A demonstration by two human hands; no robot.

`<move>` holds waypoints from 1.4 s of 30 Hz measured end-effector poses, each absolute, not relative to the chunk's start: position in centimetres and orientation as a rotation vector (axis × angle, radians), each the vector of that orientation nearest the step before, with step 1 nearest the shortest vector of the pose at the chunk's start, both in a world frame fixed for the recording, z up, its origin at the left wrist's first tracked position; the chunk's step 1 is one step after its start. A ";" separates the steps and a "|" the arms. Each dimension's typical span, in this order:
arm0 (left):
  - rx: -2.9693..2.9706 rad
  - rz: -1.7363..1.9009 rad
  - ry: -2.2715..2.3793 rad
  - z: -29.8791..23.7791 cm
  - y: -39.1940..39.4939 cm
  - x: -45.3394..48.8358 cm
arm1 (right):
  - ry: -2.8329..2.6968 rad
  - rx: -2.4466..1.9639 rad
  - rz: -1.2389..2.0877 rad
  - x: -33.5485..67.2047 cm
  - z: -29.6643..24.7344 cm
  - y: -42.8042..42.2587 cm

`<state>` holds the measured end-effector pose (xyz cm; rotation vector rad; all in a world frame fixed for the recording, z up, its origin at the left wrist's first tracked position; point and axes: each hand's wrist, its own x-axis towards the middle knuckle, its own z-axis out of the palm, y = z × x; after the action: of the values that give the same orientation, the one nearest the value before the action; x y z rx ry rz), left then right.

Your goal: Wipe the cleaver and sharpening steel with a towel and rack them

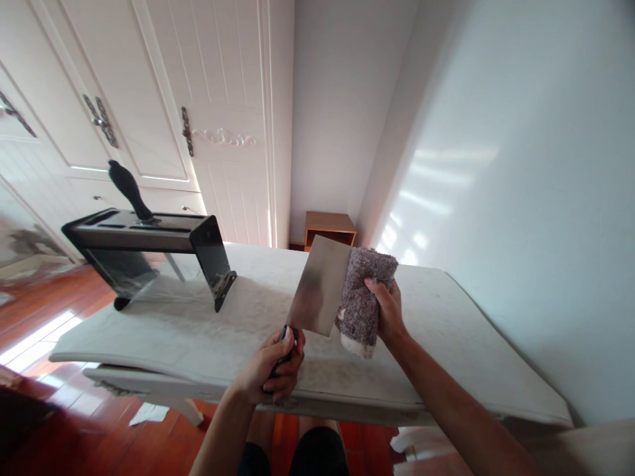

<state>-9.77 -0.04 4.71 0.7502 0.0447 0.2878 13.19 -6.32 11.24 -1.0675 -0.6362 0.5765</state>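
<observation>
Wrapped round the black handle of a cleaver (320,287), my left hand (275,367) holds it upright above the table, its broad shiny blade pointing up and away. My right hand (389,304) grips a folded grey-purple towel (364,291) with a pale edge. The towel lies against the right edge of the blade; whether it wraps round that edge I cannot tell. To the left stands a black knife block (143,235) with clear sides. One black-handled knife (129,188) sticks up from its top slot.
The white table (268,277) stretches below both hands, its right side along a pale wall (520,198). Behind it are white wardrobe doors (223,79) and a small brown wooden cabinet (330,221). A scrap of white paper (149,413) lies on the red floor.
</observation>
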 end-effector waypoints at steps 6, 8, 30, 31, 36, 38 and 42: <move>0.724 0.330 0.044 5.0 -0.1 -9.5 | -0.720 -1.147 0.491 11.0 9.2 -7.0; 0.702 0.343 0.028 5.0 -0.1 -9.5 | -0.771 -1.173 0.489 10.6 8.7 -7.2; 0.598 0.460 0.049 5.6 -0.1 -9.4 | -1.670 -1.329 0.954 13.9 12.5 -9.2; 0.604 0.460 0.064 5.6 -0.1 -9.3 | -1.716 -1.346 0.949 14.2 12.8 -9.3; 0.657 0.482 0.153 5.7 -0.3 -8.9 | -1.622 -1.468 0.669 14.2 12.8 -10.0; 0.705 0.517 0.214 5.7 -0.4 -8.6 | -1.551 -1.568 0.474 13.6 12.2 -10.6; 0.813 0.538 0.304 5.9 -0.7 -8.3 | -1.503 -1.690 0.228 12.0 11.2 -11.9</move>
<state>-8.31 -0.70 5.90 0.8128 0.3044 0.5377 11.99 -11.89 11.23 -1.6905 -1.5031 0.2280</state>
